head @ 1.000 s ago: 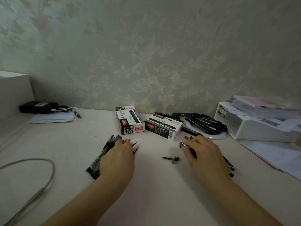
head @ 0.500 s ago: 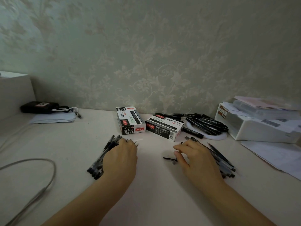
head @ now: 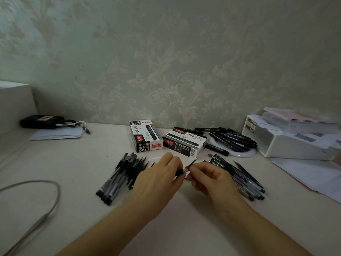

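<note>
My left hand [head: 158,180] and my right hand [head: 208,177] meet above the middle of the table. Between them is one black pen [head: 180,171]: my left hand grips its body, and my right fingers pinch its small tip piece [head: 190,165]. A pile of black pens [head: 120,177] lies left of my left hand, partly hidden by it. A second pile of pens [head: 241,177] lies to the right of my right hand.
Two pen boxes [head: 145,135] [head: 184,143] lie near the wall, with a white dish of black markers [head: 234,140] to their right. A white box with papers [head: 289,139] sits at the far right. A grey cable [head: 46,200] loops at the left; a black device [head: 41,121] lies behind it.
My left hand left the left pile holding a pen and moved right. My right hand picked the small piece off the table and brought it to that pen.
</note>
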Demonstrator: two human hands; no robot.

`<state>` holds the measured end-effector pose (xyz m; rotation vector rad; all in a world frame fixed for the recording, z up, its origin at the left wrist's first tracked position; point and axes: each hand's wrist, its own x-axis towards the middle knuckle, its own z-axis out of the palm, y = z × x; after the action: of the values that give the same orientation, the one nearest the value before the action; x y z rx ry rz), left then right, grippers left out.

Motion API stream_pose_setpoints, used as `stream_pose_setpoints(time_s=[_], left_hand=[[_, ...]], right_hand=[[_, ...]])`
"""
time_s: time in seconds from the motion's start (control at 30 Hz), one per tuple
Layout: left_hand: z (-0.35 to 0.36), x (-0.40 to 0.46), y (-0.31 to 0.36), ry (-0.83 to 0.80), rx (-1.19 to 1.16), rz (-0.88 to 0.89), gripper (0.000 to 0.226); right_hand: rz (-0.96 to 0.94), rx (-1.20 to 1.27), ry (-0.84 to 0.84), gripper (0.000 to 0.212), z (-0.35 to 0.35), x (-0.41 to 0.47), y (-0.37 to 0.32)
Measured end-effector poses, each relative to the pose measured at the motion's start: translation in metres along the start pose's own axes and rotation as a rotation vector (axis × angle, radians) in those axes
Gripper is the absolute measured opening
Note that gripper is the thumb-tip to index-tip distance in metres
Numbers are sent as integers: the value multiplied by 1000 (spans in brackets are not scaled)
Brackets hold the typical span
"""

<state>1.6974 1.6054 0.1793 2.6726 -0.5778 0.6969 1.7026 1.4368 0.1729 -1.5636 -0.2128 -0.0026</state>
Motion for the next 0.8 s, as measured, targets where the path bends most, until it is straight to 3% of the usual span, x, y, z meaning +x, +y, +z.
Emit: stream_pose_setpoints(time_s=[0.2, 0.43, 0.53, 0.67, 0.8], left_hand=[[2, 0, 1, -57, -24, -6, 22], [-2, -1, -5, -67, -62, -42, 16], [-1, -1, -4, -45, -97, -37, 14], [3, -3, -4, -33, -127, -12, 17], [5, -4, -4, 0, -137, 14, 35]], right_hand=[[-9, -42, 23, 13, 1, 2, 4], [-15, 145, 272, 19, -16, 9, 2], [29, 228, 195, 16, -14, 8, 1], [32, 138, 31, 19, -5, 4, 5], [-30, 185, 123, 21, -8, 6, 4]])
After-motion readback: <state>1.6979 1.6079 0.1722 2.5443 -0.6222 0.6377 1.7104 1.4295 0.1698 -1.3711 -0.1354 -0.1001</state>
